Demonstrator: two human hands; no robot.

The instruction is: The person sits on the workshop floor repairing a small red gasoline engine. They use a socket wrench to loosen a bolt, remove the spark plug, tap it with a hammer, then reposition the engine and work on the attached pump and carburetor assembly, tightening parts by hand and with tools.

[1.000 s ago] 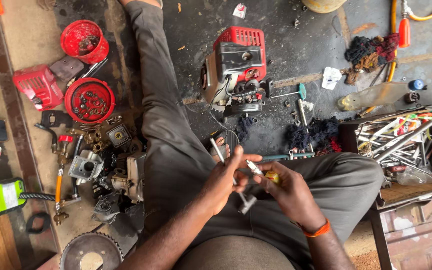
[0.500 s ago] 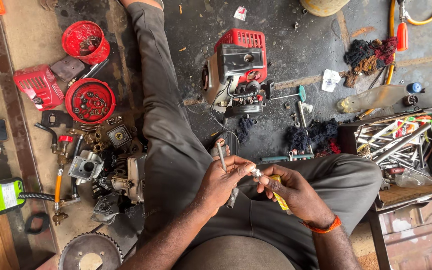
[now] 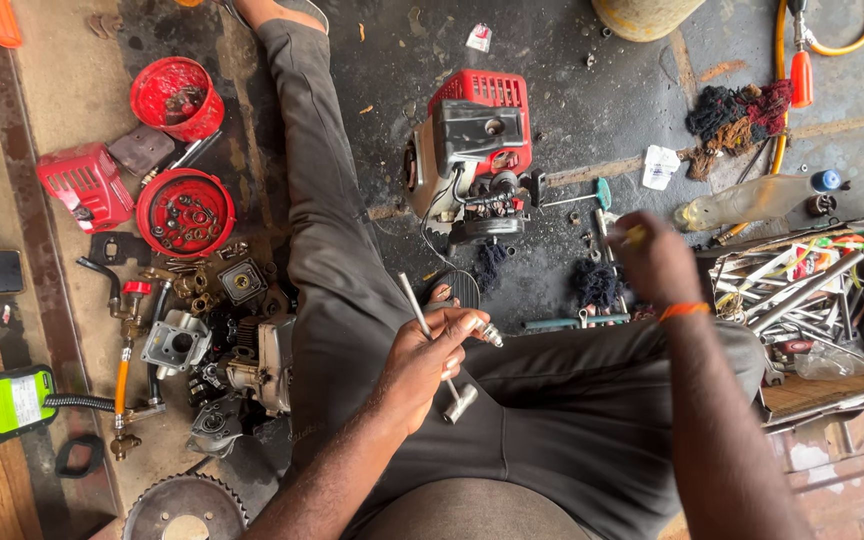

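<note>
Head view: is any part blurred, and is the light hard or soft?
Head view: the right hand is motion-blurred; the left hand with its metal tool and the red engine are sharp; light is soft, without hard shadows or strong glare.

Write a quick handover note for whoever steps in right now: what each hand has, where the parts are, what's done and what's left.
Left hand: holds a metal T-handle wrench and a small metal part over the lap.
Right hand: stretched toward the floor by the tool pile, a yellow-tipped item in its fingers; grip unclear.
Red small engine sits on the floor ahead, partly stripped.
Done: red cover off; loose parts collected in a red bowl; more engine pieces to the left.
Left: engine not yet reassembled.
</note>
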